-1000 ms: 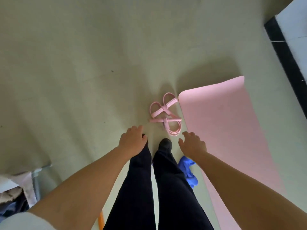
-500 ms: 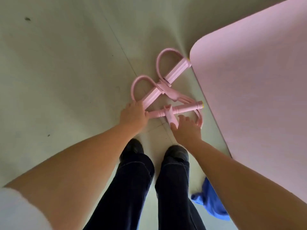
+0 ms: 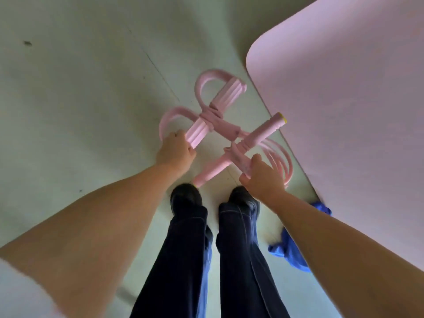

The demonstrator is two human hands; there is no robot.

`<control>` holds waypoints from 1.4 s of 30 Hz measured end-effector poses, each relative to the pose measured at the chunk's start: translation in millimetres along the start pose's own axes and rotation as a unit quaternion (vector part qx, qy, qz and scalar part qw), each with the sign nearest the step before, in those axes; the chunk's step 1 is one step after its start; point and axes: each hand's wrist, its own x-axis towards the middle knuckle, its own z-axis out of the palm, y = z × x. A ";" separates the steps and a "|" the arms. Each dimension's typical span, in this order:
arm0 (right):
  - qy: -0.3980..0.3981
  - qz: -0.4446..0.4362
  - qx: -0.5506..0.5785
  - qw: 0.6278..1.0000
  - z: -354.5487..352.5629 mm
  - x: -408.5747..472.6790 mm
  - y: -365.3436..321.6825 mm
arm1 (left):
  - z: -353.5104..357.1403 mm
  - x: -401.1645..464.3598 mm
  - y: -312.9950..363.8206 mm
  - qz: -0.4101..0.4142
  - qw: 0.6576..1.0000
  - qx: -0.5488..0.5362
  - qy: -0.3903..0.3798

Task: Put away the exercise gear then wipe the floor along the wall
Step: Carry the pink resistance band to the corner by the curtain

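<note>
Pale green floor [image 3: 80, 99] fills the view; a pink mat [image 3: 344, 122] lies at right; beside it the pink pedal puller [image 3: 220, 125] runs diagonally, handle bar crossing it; left grip [image 3: 175, 152] curls round a foot pedal's end; right grip [image 3: 261, 177] pinches the central strap; a blue cloth [image 3: 291, 249] lies by the mat.

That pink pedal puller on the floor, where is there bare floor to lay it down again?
Bare floor spreads wide to the left of the pedal puller and the left hand. It is crowded to the right: the yoga mat borders the puller, and a blue cloth lies by the right shoe.
</note>
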 end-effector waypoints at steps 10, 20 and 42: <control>0.039 0.031 0.101 0.994 -122.0 -230.6 -24.8 | -143.7 -212.3 62.3 -0.006 1.000 -0.003 -0.027; 0.167 0.121 0.161 0.965 -203.4 -406.6 3.7 | -237.3 -342.3 162.3 0.151 0.987 0.054 0.012; 0.259 0.489 0.518 0.653 52.5 -746.9 -25.3 | -118.7 -584.5 223.5 0.549 0.693 0.445 -0.141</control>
